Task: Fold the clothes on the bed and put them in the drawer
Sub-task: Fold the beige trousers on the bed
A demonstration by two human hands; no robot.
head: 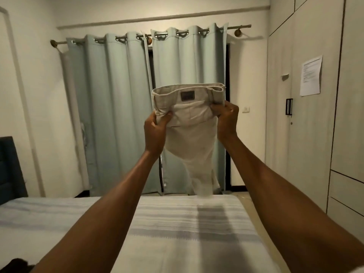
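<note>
Both hands grip upright trousers (pixel 192 138) (waistband up, legs hanging).

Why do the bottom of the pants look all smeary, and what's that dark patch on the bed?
Head view: the pants hang from both hands, and their lower end is blurred, probably from swinging; the dark patch on the bed looks like their shadow; the room light is dim and yellowish.

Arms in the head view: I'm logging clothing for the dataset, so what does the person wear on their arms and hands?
Nothing shows. Both forearms are bare up to the frame's edge, with no sleeves. The left hand and right hand show no gloves, and no watch or bracelet at either wrist.
</note>
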